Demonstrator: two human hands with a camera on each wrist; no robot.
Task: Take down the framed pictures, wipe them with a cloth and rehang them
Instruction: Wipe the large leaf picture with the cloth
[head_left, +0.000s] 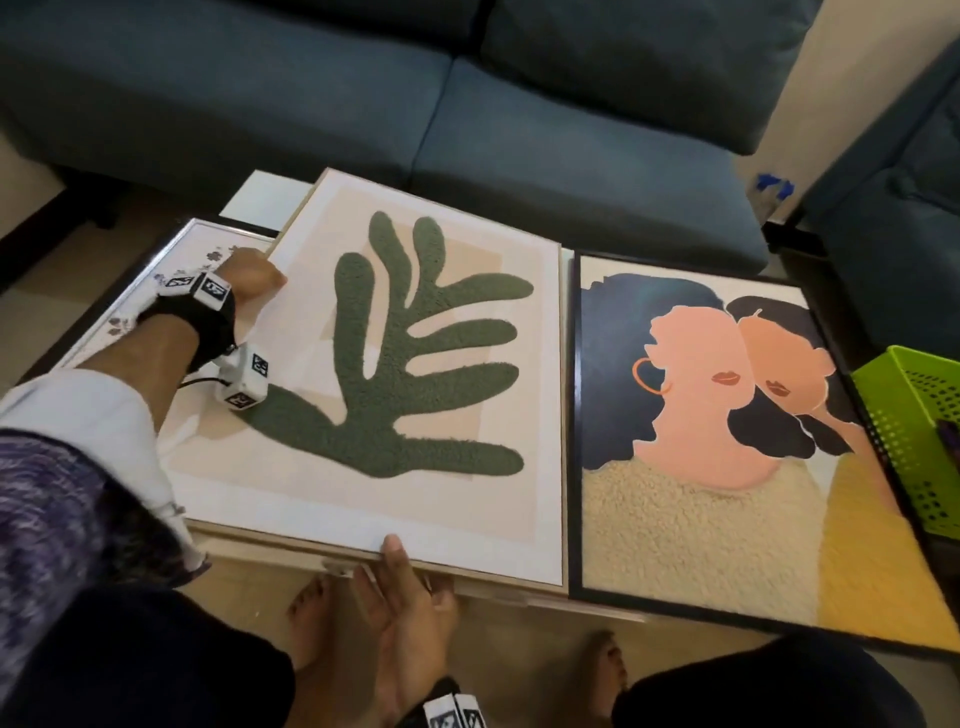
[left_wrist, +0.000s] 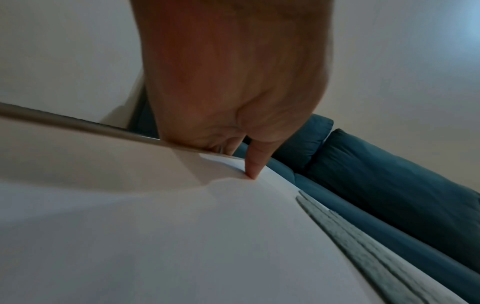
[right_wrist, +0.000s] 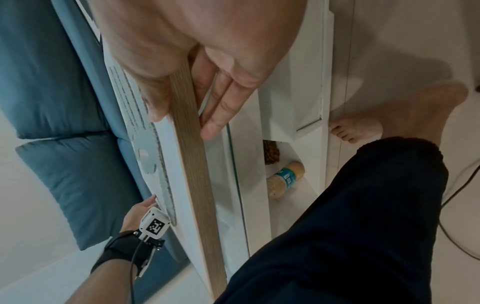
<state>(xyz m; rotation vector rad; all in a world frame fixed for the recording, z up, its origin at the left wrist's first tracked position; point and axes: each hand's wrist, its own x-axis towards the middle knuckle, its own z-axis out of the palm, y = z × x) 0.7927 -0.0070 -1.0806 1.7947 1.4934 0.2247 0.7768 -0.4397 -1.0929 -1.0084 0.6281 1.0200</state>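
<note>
Three pictures are lying down off the wall; both hands, left (head_left: 249, 275) at nine o'clock and right (head_left: 410, 597) at six, are pinching the leaf frame (head_left: 415, 364)'s edges. No cloth is showing; rehanging is still waiting.

three framed pictures (head_left: 415, 364), one green basket (head_left: 914, 441), two hands (head_left: 410, 613).

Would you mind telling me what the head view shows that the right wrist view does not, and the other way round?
Only the head view shows the two-faces picture, the floral picture half under the leaf one, and the green basket. Only the right wrist view shows the wood grain of the frame edge with the right hand's fingers beneath it, plus a bottle in the table's lower shelf. Both show the leaf picture, the right hand gripping its near edge, the left hand on its far side and the blue sofa.
</note>
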